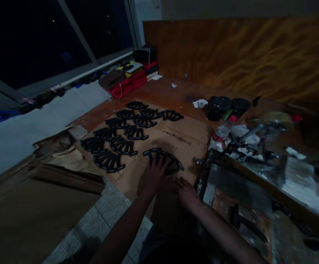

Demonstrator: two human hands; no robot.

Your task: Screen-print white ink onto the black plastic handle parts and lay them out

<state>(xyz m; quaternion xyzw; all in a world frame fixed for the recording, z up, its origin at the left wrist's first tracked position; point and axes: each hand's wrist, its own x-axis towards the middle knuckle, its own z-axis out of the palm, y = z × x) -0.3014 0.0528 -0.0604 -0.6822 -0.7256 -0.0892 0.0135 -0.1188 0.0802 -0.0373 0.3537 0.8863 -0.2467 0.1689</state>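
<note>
The head view is the only one we have, and it is dim. We look down at a sheet of cardboard [187, 135] spread over a wooden bench [165, 91]. On the cardboard lie the black arched parts [120, 135], ribbed like small fans. They sit in staggered rows running from the near left toward the far middle, close together but mostly not overlapping. We judge they are laid this way so that each one lies flat and can be seen on its own. One more of these, the nearest arched part [170, 158], lies apart from the rows, just in front of the person. The left hand [154, 176] rests on its near edge with the fingers spread apart across the ribs. To us this looks like a flat, pressing touch rather than a grip around it. The right hand [187, 191] lies low on the cardboard just beside the left, close to the sheet's near right corner. It is too dark for us to tell whether its fingers are together or apart. To the right, touching the cardboard's edge, stands a metal fixture [231, 183] with clutter on top. Behind it we make out two black tubs [219, 107], a bottle with a red cap [225, 129] and a roll of tape [275, 118]. A red stack [126, 86] sits far off by the dark window [38, 40].
</note>
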